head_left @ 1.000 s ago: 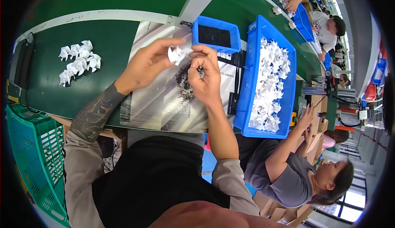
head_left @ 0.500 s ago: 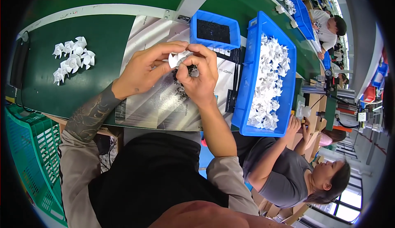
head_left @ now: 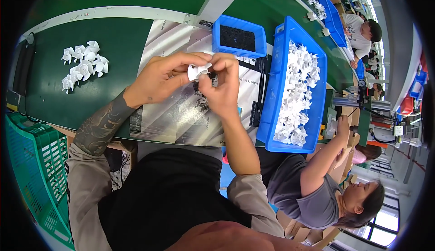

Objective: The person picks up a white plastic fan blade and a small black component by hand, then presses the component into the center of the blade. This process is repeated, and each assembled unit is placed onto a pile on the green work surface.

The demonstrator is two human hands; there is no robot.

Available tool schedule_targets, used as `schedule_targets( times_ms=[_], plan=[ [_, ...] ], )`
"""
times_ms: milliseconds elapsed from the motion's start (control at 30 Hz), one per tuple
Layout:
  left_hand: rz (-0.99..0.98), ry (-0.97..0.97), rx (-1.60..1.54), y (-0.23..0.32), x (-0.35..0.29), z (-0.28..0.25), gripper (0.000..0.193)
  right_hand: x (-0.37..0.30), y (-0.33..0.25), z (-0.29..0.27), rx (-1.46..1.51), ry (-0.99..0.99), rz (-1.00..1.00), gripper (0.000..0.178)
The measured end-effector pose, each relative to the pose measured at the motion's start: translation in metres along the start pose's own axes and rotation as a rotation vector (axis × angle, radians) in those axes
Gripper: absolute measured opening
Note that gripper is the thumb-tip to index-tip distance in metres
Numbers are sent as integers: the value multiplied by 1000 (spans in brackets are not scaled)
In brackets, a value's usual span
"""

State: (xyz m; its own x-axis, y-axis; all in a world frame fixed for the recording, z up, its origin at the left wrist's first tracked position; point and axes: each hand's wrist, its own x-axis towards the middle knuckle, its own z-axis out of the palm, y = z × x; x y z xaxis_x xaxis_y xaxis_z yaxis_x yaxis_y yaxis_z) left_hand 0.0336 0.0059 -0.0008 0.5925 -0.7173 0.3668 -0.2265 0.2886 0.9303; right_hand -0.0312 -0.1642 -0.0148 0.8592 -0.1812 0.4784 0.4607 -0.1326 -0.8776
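Note:
Above the printed sheet, a white fan blade (head_left: 197, 72) with curved vanes is pinched between the fingers of my left hand (head_left: 163, 76). My right hand (head_left: 222, 85) is closed too, its thumb and curled fingers gripping the blade's right side. Whether a small part is hidden between those right fingertips cannot be seen. Beneath my right hand, small black parts (head_left: 201, 101) lie scattered on the sheet (head_left: 181, 128). A group of several white fan blades (head_left: 84, 69) sits on the green table to the left.
Beyond my hands stands a small blue bin (head_left: 263, 42) of black parts. A long blue bin (head_left: 267, 110) heaped with white fan blades is on the right. A green crate (head_left: 50, 178) stands at lower left. At the right, a person in grey (head_left: 312, 196) works close by.
The white fan blade has turned slightly in my fingers, and my right fingers have shifted around it. The neighbouring person's arm has moved farther out. The view has shifted a little.

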Motion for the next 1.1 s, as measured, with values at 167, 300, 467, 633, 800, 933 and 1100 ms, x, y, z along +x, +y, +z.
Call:
schedule_targets(
  times_ms=[167,300,467,633,800,933,1100],
  plan=[
    [-158,42,-226,4,1,4,39,0,-10,-1,335,-78,636,34],
    [-204,148,-250,4,3,11,38,-4,-18,7,-112,79,307,34],
    [-198,159,-257,4,2,12,37,-5,-12,1,-173,51,110,31],
    [-155,184,-198,0,2,12,35,-2,-11,0,-313,82,-146,21],
    [-129,193,-88,-3,1,14,33,-1,-17,4,-459,92,-94,13],
    [-121,136,114,2,-1,14,37,-1,-26,6,-504,63,27,11],
    [-176,99,325,2,-3,13,39,1,-21,2,-753,-23,-243,10]
  ],
)
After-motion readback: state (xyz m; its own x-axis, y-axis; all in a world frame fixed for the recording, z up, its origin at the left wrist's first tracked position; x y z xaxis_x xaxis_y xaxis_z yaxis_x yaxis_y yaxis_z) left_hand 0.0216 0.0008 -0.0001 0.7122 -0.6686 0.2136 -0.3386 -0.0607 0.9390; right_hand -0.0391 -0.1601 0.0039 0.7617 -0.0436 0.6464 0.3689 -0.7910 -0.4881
